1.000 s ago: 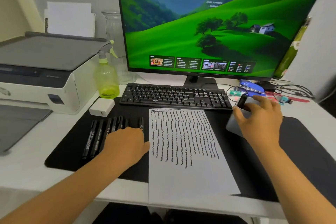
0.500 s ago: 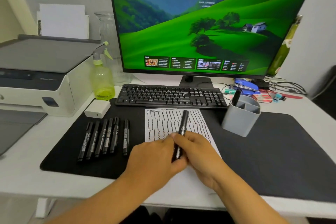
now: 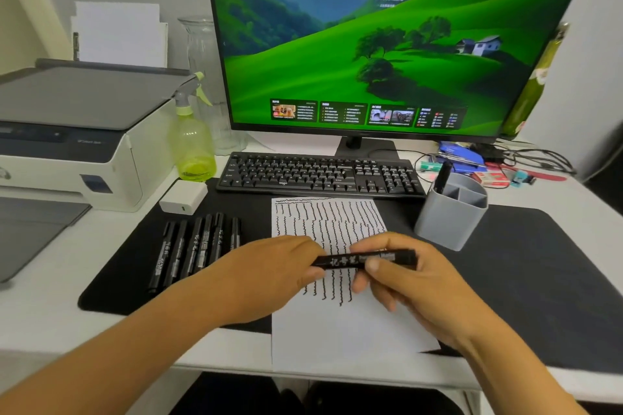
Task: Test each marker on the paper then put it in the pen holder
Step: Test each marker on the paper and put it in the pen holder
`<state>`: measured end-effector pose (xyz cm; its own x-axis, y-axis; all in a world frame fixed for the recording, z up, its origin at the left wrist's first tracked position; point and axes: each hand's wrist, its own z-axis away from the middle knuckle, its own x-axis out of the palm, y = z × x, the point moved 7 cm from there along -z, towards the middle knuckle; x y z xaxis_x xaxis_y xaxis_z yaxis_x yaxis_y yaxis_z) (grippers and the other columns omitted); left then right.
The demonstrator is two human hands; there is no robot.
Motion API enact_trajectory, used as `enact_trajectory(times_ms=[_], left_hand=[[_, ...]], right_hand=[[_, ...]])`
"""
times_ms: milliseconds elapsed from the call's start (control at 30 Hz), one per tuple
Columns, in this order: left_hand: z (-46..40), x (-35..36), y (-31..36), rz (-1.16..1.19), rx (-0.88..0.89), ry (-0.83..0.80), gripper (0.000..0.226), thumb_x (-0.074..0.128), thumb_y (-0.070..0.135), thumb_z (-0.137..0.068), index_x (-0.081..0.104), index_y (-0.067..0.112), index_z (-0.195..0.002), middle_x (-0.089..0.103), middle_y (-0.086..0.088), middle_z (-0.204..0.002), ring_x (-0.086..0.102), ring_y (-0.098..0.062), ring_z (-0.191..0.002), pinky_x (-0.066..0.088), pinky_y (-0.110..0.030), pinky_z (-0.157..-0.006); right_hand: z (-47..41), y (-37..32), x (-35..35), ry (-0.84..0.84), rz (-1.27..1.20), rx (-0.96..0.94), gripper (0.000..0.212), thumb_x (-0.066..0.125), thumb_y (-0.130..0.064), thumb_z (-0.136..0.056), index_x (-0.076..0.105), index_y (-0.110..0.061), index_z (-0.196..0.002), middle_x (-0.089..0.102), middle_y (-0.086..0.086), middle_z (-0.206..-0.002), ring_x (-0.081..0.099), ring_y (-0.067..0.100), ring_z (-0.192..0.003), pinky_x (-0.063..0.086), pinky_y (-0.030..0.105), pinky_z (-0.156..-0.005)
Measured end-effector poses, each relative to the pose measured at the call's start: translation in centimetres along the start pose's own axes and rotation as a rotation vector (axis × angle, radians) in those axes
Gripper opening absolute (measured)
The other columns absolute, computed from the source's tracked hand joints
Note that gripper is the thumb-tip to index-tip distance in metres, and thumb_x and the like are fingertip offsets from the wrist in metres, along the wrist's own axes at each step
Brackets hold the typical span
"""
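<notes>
White desk [image 3: 573, 205] stretches under a wide black mat [image 3: 505, 280], with a big monitor [image 3: 387, 37] glowing green hills at the back and a black keyboard [image 3: 320, 173] in front of it. Between my two hands I hold a black marker [image 3: 365, 259] level above the paper [image 3: 337, 330], its smooth barrel printed with white lettering. The fingers of my left hand [image 3: 269, 274] are curled round its left end, and my right hand [image 3: 404, 276] pinches the barrel, thumb underneath and fingertips on top. The white sheet lies flat on the mat, covered in rows of wavy black lines running down from its top edge. To the left of it six more black markers [image 3: 195, 246] lie side by side on the mat, well apart from my fingers. Right of the sheet stands a grey plastic pen holder [image 3: 448, 222] with rounded corners and inner dividers; one black marker [image 3: 442, 177] already leans in its back left compartment. A yellow-green spray bottle [image 3: 194, 148] and a white printer [image 3: 67, 138] sit at the left.
</notes>
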<state>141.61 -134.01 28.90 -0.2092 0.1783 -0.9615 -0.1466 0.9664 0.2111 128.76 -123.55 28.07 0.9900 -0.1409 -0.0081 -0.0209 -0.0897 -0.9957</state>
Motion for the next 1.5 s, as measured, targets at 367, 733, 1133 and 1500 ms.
enact_trajectory(times_ms=[367,733,1133,1500], left_hand=[[0.3,0.6,2.4,0.346,-0.007,-0.251,0.039,0.015,0.067,-0.087,0.038,0.037,-0.079,0.045,0.012,-0.073,0.044,0.001,-0.063,0.040,-0.013,-0.059],[0.8,-0.5,-6.6,0.151,-0.367,-0.191,0.027,0.031,0.052,-0.094,0.053,0.035,-0.089,0.059,0.011,-0.081,0.056,-0.003,-0.070,0.045,-0.026,-0.064],[0.7,5.1,-3.7,-0.339,-0.112,0.086,0.040,0.044,0.046,-0.090,0.065,0.017,-0.105,0.065,0.002,-0.103,0.060,-0.016,-0.090,0.055,-0.032,-0.069],[0.8,4.8,-3.4,-0.314,-0.165,0.119,0.038,0.045,0.044,-0.089,0.068,0.016,-0.099,0.069,0.001,-0.097,0.063,-0.016,-0.083,0.056,-0.031,-0.064]], right_hand=[[0.6,0.4,0.9,0.139,-0.134,-0.275,0.028,0.057,-0.018,-0.097,0.056,-0.019,-0.069,0.071,0.023,-0.063,0.051,0.018,-0.032,0.043,0.019,-0.042],[2.4,0.7,-5.6,0.467,0.163,-0.092,0.010,0.063,-0.028,-0.096,0.069,-0.020,-0.093,0.073,0.013,-0.077,0.065,0.023,-0.056,0.049,0.027,-0.041],[1.4,5.3,-3.4,0.584,0.415,0.049,0.025,0.060,-0.013,-0.087,0.064,-0.026,-0.066,0.067,-0.001,-0.063,0.062,0.022,-0.056,0.052,0.035,-0.050],[1.2,5.6,-3.3,0.586,0.405,0.075,0.025,0.057,-0.005,-0.089,0.059,-0.007,-0.064,0.062,0.018,-0.064,0.052,0.022,-0.054,0.044,0.037,-0.051]])
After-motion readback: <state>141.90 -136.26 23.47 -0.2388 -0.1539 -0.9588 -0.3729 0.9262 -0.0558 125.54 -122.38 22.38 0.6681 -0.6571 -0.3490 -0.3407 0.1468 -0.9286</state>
